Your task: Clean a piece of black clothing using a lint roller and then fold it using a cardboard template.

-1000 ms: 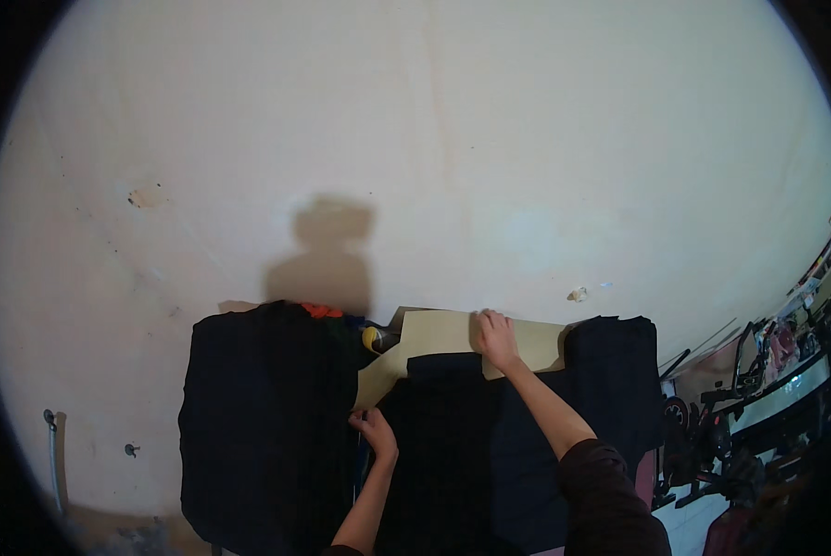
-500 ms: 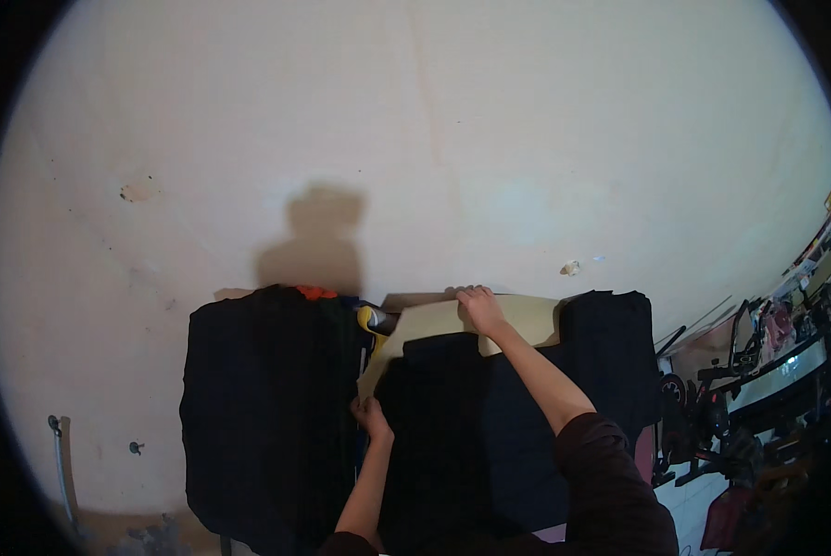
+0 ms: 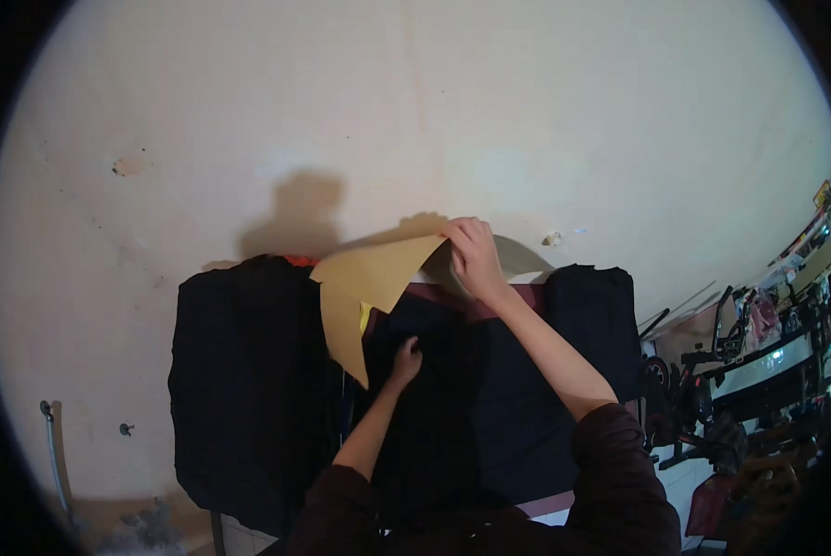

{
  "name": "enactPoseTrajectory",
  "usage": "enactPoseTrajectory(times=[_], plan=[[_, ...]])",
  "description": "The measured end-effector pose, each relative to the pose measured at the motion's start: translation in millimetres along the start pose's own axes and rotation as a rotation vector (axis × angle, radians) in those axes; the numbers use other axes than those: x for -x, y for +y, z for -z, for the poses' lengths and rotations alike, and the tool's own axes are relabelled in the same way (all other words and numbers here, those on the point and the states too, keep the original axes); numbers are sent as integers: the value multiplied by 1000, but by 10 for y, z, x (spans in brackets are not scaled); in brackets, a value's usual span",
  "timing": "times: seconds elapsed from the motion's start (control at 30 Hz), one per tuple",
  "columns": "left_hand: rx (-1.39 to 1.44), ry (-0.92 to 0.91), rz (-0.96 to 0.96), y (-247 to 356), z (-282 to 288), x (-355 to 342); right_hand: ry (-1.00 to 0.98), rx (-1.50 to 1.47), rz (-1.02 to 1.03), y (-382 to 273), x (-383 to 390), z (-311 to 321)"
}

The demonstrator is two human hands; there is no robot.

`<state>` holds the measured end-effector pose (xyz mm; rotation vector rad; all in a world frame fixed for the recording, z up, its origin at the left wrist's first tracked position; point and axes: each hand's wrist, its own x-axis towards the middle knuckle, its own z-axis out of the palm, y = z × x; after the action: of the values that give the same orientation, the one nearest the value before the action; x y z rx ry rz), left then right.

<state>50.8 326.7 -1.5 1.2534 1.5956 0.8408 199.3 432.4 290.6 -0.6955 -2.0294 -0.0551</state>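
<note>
Bare, pale wall (image 3: 527,102) stands behind the reddish worktop (image 3: 529,296), its plaster chipped in spots. Up against it, a tan sheet (image 3: 374,269) bends and droops leftward from the right hand (image 3: 474,252), which pinches its upper edge. Lower down, the left hand (image 3: 406,363) is over dark cloth (image 3: 434,435), fingers curled; I can't tell whether they grip anything. Left of both hands sits a bulky dark bundle (image 3: 239,389); well off to their right, dark equipment (image 3: 703,403) crowds together.

Yellow item (image 3: 365,318) mostly hidden by the tan sheet (image 3: 378,269), its kind (even its shape) unclear.
</note>
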Motion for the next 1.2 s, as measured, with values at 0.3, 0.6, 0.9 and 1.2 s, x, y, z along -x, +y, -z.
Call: enactPoseTrajectory(times=[0.3, 0.6, 0.9, 1.2], plan=[[583, 80, 50, 632, 628, 101, 98, -52, -72, -453, -15, 968], [565, -358, -113, 859, 523, 2135, -203, -318, -445, -530, 310, 1130], [689, 430, 377, 104, 337, 2761, -475, -580, -550, -429, 1183, -191], [748, 781, 125, -470, 89, 3101, -559, -134, -401, -1178, 2005, -730]])
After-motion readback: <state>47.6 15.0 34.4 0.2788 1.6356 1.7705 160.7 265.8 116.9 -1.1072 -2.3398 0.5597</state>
